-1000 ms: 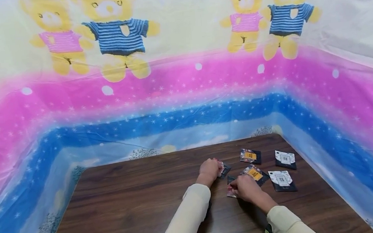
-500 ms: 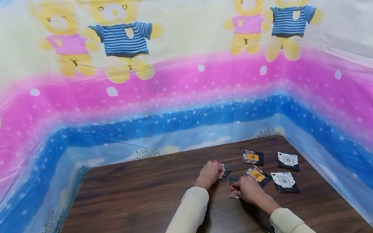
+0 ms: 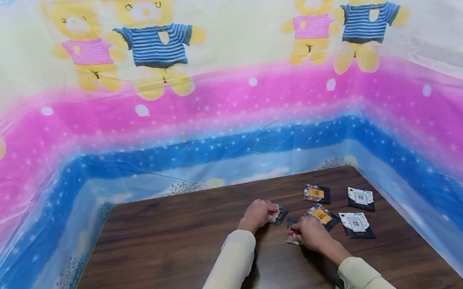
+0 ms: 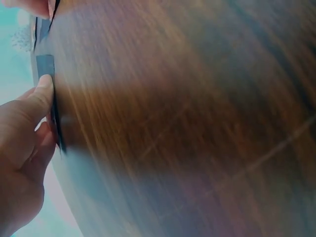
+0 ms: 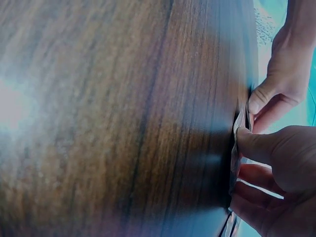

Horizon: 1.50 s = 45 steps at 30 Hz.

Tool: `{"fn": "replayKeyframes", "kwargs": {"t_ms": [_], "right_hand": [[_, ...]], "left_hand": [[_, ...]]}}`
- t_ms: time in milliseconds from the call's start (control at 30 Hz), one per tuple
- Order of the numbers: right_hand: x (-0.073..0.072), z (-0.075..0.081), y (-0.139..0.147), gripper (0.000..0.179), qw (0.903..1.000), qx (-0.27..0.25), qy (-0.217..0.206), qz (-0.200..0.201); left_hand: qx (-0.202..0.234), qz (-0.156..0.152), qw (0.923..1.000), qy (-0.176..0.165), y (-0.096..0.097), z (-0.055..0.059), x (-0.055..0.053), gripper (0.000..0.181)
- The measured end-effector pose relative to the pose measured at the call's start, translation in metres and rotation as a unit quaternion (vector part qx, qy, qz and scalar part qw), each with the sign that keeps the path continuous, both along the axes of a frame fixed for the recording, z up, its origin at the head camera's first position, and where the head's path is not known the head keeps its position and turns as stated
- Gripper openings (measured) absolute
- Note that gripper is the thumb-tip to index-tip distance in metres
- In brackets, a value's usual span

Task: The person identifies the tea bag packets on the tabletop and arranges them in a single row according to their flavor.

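On the brown table lies a small flat packet (image 3: 281, 215), dark with a red-pink part, and my left hand (image 3: 256, 215) pinches its left side. In the left wrist view the thumb presses on the dark end of this packet (image 4: 45, 64), fingers along its edge. Nearer to me, my right hand (image 3: 313, 234) grips a second red-and-dark packet (image 3: 292, 237) between thumb and fingers, covering much of it. The right wrist view shows this packet (image 5: 235, 163) edge-on, low at the wood surface. An orange-labelled packet (image 3: 324, 217) lies just behind the right hand.
Another orange-labelled packet (image 3: 316, 194) lies farther back. Two white-and-black packets (image 3: 361, 197) lie toward the right edge, one in front of the other. A patterned cloth (image 3: 200, 164) with printed bears surrounds the table (image 3: 162, 248) at the back and sides.
The head view has shifted slightly, so the table and packets appear a little farther right. Both hands stay on the same packets, with hardly any movement.
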State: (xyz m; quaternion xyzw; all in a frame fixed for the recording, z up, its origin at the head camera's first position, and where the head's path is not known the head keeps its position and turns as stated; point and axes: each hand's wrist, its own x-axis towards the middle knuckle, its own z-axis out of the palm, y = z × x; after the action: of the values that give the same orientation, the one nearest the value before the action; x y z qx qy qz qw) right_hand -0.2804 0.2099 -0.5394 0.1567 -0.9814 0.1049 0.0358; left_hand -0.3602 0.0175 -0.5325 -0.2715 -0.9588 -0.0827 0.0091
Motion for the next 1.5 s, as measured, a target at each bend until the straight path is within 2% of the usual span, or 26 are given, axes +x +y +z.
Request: {"fn": "replayKeyframes", "kwargs": {"t_ms": [133,200,433,667,900,1233,1500], "right_hand": [[0.002,0.000,0.000,0.022,1.0000,-0.003,0.006,0.006],[0.002,-0.002,0.002,0.021,0.9999,-0.003,0.012,0.007],[0.003,-0.003,0.007,0.022,0.9998,-0.009,0.019,-0.001],[0.003,-0.005,0.007,0.025,0.9997,-0.017,-0.013,-0.009],[0.004,-0.006,0.007,0.026,0.9996,-0.013,-0.022,-0.010],[0.004,-0.002,0.000,0.027,0.9997,-0.013,-0.022,-0.005],[0.003,0.000,-0.004,0.027,0.9997,-0.014,-0.017,-0.008]], "left_hand": [[0.012,0.014,0.9997,-0.018,-0.005,-0.001,0.000,0.037],[0.032,0.023,0.9988,-0.030,-0.008,-0.003,0.001,0.038],[0.050,0.046,0.9968,-0.042,-0.017,-0.005,0.002,0.037],[0.049,0.056,0.9968,-0.031,-0.028,-0.004,0.009,0.034],[0.067,0.069,0.9949,-0.032,-0.043,-0.005,0.013,0.035],[0.102,0.087,0.9897,-0.048,-0.081,-0.005,0.015,0.032],[0.120,0.121,0.9841,-0.051,-0.114,-0.003,0.017,0.030]]}}
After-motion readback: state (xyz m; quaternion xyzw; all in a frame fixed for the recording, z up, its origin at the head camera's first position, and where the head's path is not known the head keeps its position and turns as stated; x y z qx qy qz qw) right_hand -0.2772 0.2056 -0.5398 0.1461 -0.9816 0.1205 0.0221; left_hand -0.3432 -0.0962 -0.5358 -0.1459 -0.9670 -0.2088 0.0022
